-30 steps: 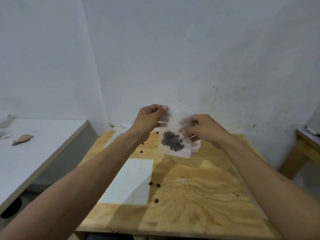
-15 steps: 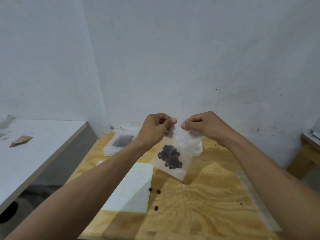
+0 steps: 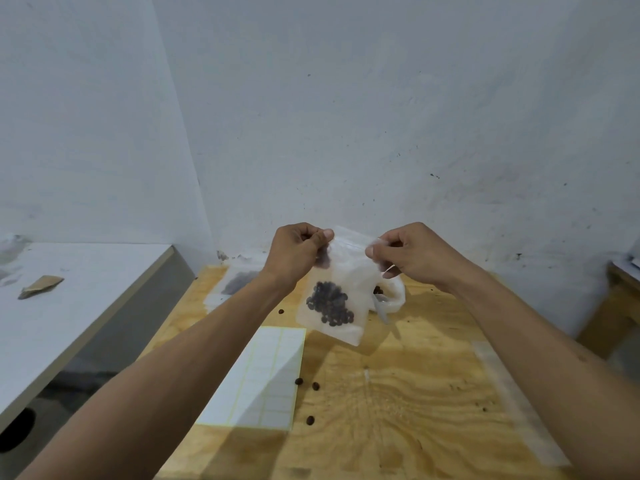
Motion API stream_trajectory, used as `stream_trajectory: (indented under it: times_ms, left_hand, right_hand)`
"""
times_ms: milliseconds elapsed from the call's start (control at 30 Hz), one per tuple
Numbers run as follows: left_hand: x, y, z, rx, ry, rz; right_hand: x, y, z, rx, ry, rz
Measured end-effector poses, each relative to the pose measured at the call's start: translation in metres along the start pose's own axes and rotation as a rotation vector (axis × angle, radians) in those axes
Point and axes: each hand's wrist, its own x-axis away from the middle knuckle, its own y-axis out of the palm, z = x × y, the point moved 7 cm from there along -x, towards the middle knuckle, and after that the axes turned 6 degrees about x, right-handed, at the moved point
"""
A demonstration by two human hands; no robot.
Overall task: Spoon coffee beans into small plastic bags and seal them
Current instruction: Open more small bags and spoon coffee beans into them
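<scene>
Below the fingers, a sheet of blank labels (image 3: 263,379) and loose beans (image 3: 310,420) lie on the wooden desk (image 3: 398,403). The left hand (image 3: 294,252) and right hand (image 3: 412,254) each pinch a top corner of a clear plastic bag (image 3: 343,292), held above the desk, coffee beans (image 3: 329,303) pooled low inside. Beyond the fingers, filled bags (image 3: 239,282) lie near the wall.

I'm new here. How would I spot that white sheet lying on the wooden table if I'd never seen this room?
Start at the wooden table that stands against the white wall. On its left part, below the small plastic bag held up in both hands, lies the white sheet, flat on the wood. Faint grid lines divide it into small rectangles like labels, and loose coffee beans lie just off its right edge.
</scene>
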Motion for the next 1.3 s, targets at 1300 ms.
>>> stream_trajectory:
  times_ms: [1300]
  left_hand:
    - [-0.016, -0.183, -0.079, -0.457, -0.390, 0.243]
  right_hand:
    - [-0.090, 0.220, -0.030, 0.086, 0.291, -0.129]
